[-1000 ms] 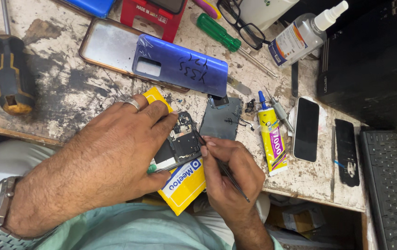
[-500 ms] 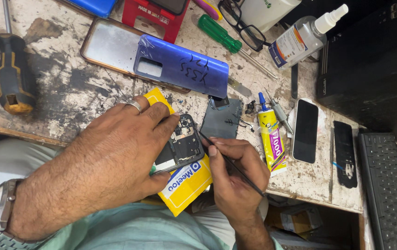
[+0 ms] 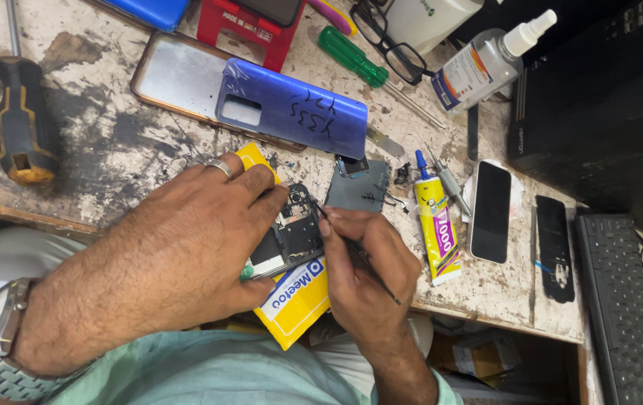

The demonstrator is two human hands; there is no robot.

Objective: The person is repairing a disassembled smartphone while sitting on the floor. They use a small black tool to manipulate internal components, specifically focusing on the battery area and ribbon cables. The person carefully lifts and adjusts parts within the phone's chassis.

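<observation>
Opened black phone on a worn surface (image 3: 111, 150)
Left hand (image 3: 164, 262) fingers clamp the opened black phone (image 3: 291, 232) on a yellow card (image 3: 299, 300); right hand (image 3: 366, 270) fingers pinch a thin dark tool (image 3: 381, 281).

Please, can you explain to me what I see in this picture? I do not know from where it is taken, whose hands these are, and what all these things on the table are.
The picture comes from a camera worn on a person's head, looking down at their own two hands over a worn, stained workbench. There is no machine here.

The left hand, with a ring and a wristwatch, steadies an opened phone that lies on a yellow packet. The right hand holds a thin dark tool, its tip at the phone's insides.

Around them lie a blue phone back cover, a grey cover part, a yellow glue tube, a green-handled screwdriver, a black and yellow screwdriver, eyeglasses, a spray bottle and another dark phone.
</observation>
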